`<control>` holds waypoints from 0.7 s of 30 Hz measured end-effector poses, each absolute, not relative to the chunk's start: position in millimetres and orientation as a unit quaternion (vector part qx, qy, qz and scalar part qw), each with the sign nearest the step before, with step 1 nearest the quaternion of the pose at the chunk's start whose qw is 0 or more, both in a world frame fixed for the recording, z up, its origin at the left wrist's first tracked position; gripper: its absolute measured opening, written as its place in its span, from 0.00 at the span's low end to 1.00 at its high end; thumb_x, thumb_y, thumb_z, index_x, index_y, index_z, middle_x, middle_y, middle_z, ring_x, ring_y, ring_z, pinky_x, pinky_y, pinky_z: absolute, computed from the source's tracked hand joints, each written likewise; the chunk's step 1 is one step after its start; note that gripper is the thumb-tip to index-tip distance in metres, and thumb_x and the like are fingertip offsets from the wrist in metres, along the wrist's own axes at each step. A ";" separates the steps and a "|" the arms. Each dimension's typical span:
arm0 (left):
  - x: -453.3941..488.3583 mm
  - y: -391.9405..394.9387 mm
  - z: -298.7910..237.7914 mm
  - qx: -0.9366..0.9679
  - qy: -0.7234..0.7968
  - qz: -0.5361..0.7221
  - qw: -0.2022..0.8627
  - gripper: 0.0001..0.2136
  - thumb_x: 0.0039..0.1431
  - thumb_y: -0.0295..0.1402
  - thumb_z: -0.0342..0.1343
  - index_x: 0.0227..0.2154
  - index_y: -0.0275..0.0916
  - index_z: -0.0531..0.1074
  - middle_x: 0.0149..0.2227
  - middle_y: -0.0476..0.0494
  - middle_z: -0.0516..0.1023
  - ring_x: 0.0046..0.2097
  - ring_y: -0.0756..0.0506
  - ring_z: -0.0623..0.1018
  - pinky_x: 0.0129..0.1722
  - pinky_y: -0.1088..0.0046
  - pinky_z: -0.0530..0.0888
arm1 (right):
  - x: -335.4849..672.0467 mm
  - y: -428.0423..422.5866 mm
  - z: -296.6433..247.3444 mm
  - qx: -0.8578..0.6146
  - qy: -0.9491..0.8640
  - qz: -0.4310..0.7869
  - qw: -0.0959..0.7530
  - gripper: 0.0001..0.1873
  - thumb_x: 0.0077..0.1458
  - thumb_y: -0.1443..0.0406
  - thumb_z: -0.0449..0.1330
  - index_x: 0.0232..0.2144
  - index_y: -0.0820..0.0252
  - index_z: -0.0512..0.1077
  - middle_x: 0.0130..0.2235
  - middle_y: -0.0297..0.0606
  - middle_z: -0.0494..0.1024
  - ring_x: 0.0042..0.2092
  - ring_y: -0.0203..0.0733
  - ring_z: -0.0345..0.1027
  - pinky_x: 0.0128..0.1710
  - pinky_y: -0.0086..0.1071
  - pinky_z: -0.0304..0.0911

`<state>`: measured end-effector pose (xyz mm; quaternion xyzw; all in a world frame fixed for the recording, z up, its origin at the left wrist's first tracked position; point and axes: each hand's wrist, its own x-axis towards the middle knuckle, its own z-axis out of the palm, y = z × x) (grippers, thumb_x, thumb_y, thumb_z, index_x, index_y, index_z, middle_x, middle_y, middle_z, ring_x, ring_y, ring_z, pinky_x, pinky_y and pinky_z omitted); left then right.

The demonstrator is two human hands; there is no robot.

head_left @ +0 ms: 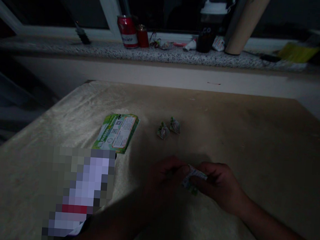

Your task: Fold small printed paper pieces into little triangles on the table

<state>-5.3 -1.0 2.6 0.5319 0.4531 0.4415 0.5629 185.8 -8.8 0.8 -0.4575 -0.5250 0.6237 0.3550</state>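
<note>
Between my two hands, low over the table, is a small piece of printed paper (193, 175) in white, blue and green. My left hand (168, 177) pinches its left edge, while my right hand (218, 184) grips it from the right with the thumb on top. Beyond the hands lie two small folded paper pieces (163, 131), greenish and pointed, side by side. A flat green and white printed sheet or packet (118, 131) rests to their left. The dim light hides the exact folds of the held paper.
A pixelated bright object (83, 195) lies at front left beside my left forearm. On the speckled windowsill (99, 51) stand a red can (127, 32), a smaller red container (142, 36), a dark lidded cup (206, 32) and a cardboard tube (246, 25). A yellow item (298, 53) sits at right.
</note>
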 end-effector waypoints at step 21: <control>-7.6 1.6 7.7 0.554 0.482 0.428 0.527 0.10 0.63 0.39 0.60 0.33 0.39 0.81 0.30 0.47 0.81 0.33 0.47 0.77 0.33 0.73 0.73 | 186.6 -9.8 0.4 -0.470 -0.517 0.618 0.361 0.20 0.56 0.51 0.69 0.27 0.61 0.75 0.23 0.29 0.65 0.24 0.31 0.53 0.22 0.26 0.49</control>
